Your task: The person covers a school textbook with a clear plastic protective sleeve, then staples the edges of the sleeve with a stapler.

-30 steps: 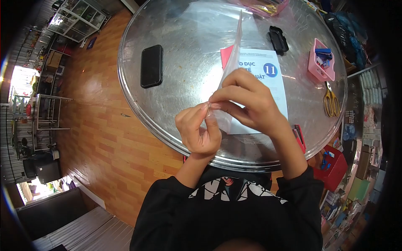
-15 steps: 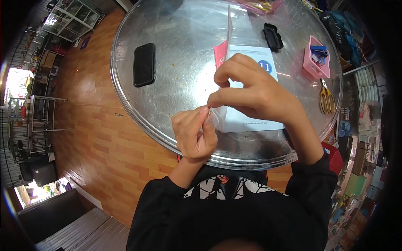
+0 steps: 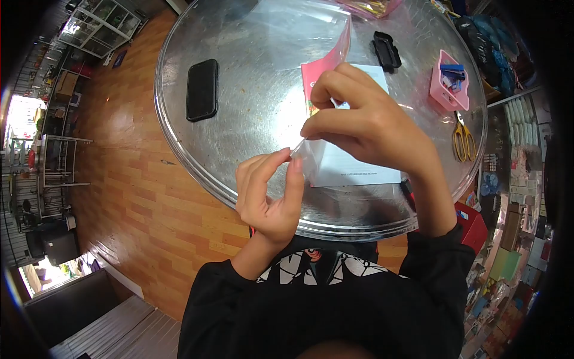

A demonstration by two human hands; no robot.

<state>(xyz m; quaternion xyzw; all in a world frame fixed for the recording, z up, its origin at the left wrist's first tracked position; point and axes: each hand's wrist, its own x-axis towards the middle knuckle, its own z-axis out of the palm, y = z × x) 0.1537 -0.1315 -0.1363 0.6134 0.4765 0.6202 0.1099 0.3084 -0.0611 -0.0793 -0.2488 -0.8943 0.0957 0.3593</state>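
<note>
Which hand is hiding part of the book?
The right hand: it is in front of the book and blocks part of it. The left hand is off to one side, over the table's near rim.

Round metal table [image 3: 239, 143]: carries black smartphone [image 3: 202, 90], pink-and-white book [image 3: 356, 166], black case [image 3: 387, 52], pink plastic basket [image 3: 441, 99], yellow-handled scissors [image 3: 457, 142] just beside the basket, pink-tinted packet [image 3: 372, 8] at far side.

Clear plastic film [image 3: 307, 164], partly raised, by book [image 3: 362, 166]
</note>
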